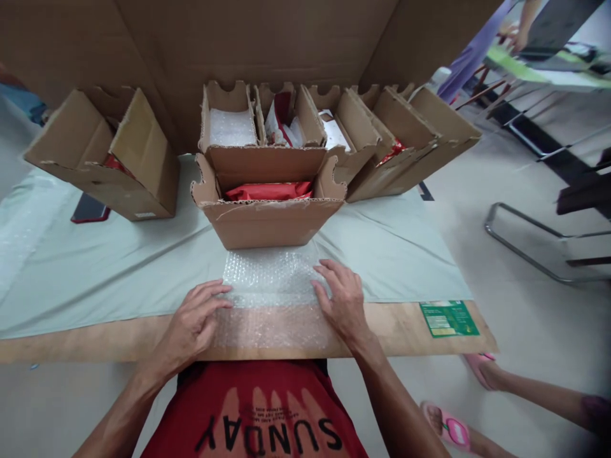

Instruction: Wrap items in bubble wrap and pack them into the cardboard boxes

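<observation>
A clear sheet of bubble wrap (274, 299) lies flat at the front of the table, partly over the pale green cloth and partly over the bare wood edge. My left hand (193, 321) rests at its left side, fingers stretched out toward it. At the opposite side, my right hand (344, 302) has its fingers spread, with the fingertips at the sheet's edge. Neither hand grips anything. Just beyond the sheet stands an open cardboard box (270, 224), and a red package (270, 191) shows inside it.
Cardboard bins in a row hold folded bubble wrap (232, 128), a white item (334, 130) and red packets. Another box (147, 159) stands left, beside a dark phone (90, 208). A green card (449, 318) lies at the right edge. A person's feet (446, 425) are at lower right.
</observation>
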Tool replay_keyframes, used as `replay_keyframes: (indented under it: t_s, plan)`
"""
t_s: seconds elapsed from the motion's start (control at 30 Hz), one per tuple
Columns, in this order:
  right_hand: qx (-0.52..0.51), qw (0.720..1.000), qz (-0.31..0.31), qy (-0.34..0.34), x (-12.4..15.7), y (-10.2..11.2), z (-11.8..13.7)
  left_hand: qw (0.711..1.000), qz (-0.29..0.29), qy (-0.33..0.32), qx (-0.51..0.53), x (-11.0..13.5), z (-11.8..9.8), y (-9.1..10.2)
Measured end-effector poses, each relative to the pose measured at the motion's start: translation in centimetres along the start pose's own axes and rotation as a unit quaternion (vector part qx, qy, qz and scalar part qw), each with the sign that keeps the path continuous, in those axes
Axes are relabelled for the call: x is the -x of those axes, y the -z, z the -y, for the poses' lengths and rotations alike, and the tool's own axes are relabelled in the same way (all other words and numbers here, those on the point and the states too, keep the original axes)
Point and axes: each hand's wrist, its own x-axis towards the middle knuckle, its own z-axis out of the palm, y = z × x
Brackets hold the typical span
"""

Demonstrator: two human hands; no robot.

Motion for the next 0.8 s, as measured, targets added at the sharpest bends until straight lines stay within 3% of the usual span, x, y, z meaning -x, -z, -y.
replay_keyframes:
  t_s: [0.1,0.2,0.37,0.43,0.53,0.63,0.8]
  plan:
    - [-0.017,0.993,0.089,0.069,0.1,-0.5,1.2,0.999,0.037,-0.022,-0.024,-1.1,-0.5,-1.2]
    - [-0.001,0.985,0.153,0.085,0.2,-0.9,0.1,0.995,0.074,-0.02,-0.067,-1.5,-0.3,-2.5]
    - [0.052,0.996,0.079,0.004,2.9,1.4,-4.3,0.996,0.072,-0.017,-0.048,-0.9,0.3,-2.4]
    - [0.029,0.996,0.081,0.027,4.5,2.9,-4.9,0.998,0.06,-0.018,-0.027,-0.7,0.5,-1.9]
    - [-0.017,0.988,0.133,0.08,6.6,4.3,-3.9,0.998,0.053,-0.022,-0.019,-0.5,0.9,-1.6]
    - [-0.036,0.983,0.156,0.094,7.6,3.7,-2.2,0.997,0.066,-0.027,-0.032,-0.3,1.6,-2.0]
    - [-0.129,0.988,0.07,0.054,7.3,1.6,-0.9,0.997,0.075,-0.008,-0.032,-0.3,1.7,-2.3]
